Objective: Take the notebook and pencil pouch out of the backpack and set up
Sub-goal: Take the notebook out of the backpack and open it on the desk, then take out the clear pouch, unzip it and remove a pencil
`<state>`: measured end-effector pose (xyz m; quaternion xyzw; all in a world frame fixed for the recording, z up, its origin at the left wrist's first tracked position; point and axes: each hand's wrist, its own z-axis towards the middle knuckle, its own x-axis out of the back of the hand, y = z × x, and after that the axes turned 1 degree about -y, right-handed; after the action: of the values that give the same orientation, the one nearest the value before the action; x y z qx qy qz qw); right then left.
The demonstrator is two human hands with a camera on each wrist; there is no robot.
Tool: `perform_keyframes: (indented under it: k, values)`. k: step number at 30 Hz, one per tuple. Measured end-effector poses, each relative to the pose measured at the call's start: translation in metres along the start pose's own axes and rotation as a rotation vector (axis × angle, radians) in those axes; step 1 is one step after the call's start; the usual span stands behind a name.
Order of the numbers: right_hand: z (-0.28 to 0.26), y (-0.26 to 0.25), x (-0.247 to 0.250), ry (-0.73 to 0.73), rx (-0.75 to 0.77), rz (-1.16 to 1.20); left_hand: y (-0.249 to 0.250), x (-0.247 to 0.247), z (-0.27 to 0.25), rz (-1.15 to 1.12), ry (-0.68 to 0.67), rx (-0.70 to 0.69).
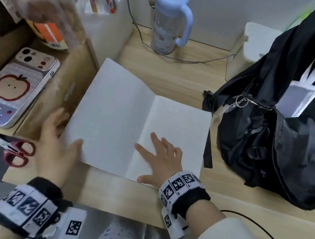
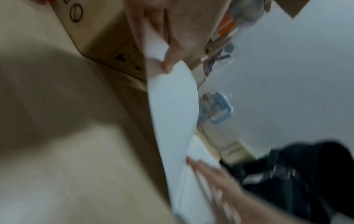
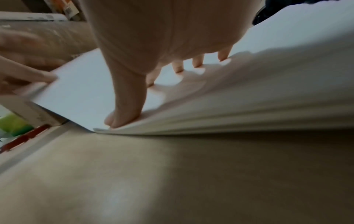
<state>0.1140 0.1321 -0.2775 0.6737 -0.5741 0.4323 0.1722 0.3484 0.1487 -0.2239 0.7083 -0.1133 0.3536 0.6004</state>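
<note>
A white lined notebook [image 1: 124, 113] lies open on the wooden desk [image 1: 128, 196]. My left hand [image 1: 61, 134] pinches its raised left leaf at the lower corner, thumb on top and fingers behind; the left wrist view shows that leaf [image 2: 172, 106] curving up. The right hand [image 1: 159, 153] presses flat on the right page with fingers spread, as the right wrist view shows [image 3: 153, 37]. The black backpack [image 1: 293, 154] stands open just right of the notebook. A white mesh pouch [image 1: 294, 99] with a loop sticks out of its top.
A cardboard box at the left holds an apple-print tin case [image 1: 8, 88]. Red-handled scissors [image 1: 18, 151] lie below it. A blue water bottle [image 1: 170, 16], a grey cable [image 1: 184, 59] and a white box [image 1: 250, 43] stand along the back wall.
</note>
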Motion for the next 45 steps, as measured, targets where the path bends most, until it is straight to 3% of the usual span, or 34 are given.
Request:
perform_keyframes:
  k: [1, 2, 4, 7, 10, 13, 19, 22, 24, 28, 30, 32, 34, 37, 40, 43, 45]
  values:
    - [0.000, -0.003, -0.001, 0.002, 0.007, -0.007, -0.008, -0.011, 0.004, 0.267, -0.068, -0.158]
    - [0.001, -0.005, -0.002, 0.009, 0.009, -0.009, -0.008, -0.028, 0.004, 0.518, -0.219, -0.315]
    - [0.001, -0.007, -0.003, 0.037, -0.009, 0.017, 0.000, -0.064, 0.003, 0.712, -0.525, -0.443]
    - [-0.001, -0.008, 0.000, 0.076, -0.021, 0.067, 0.006, -0.105, 0.009, 0.750, -0.740, -0.306]
    - [0.000, 0.007, 0.006, 0.112, 0.004, 0.059, 0.005, -0.118, 0.014, 0.842, -0.792, -0.292]
    - [0.001, 0.034, 0.005, 0.080, -0.094, -0.023, 0.005, -0.118, 0.013, 0.883, -0.841, -0.273]
    - [-0.003, 0.047, 0.007, 0.021, -0.070, 0.009, 0.026, -0.119, 0.014, 0.914, -0.962, -0.107]
    - [-0.015, 0.054, 0.036, 0.005, -0.102, 0.242, 0.058, -0.126, 0.023, 0.752, -0.866, 0.013]
    - [-0.035, 0.066, 0.066, 0.076, -0.157, 0.568, 0.099, -0.129, 0.029, 0.494, -0.809, -0.031]
    - [-0.099, 0.112, 0.127, 0.456, -0.059, 0.864, 0.216, -0.138, 0.024, -0.314, -0.837, -0.206]
    - [-0.125, 0.145, 0.152, 0.654, -0.061, 0.964, 0.267, -0.157, 0.013, -0.453, -0.852, -0.362]
    - [-0.136, 0.184, 0.166, 0.868, -0.159, 1.000, 0.308, -0.188, 0.002, -0.360, -0.825, -0.561]
    - [-0.137, 0.226, 0.168, 1.010, -0.313, 0.986, 0.342, -0.231, -0.002, -0.183, -0.747, -0.645]
    - [-0.129, 0.271, 0.158, 0.934, -0.517, 1.023, 0.365, -0.296, 0.003, 0.175, -0.686, -0.536]
    - [-0.123, 0.297, 0.146, 0.817, -0.521, 1.115, 0.362, -0.336, 0.016, 0.417, -0.718, -0.405]
    - [-0.116, 0.306, 0.138, 0.766, -0.467, 1.182, 0.362, -0.340, 0.020, 0.421, -0.805, -0.359]
    - [-0.113, 0.307, 0.137, 0.764, -0.432, 1.177, 0.365, -0.331, 0.018, 0.343, -0.791, -0.391]
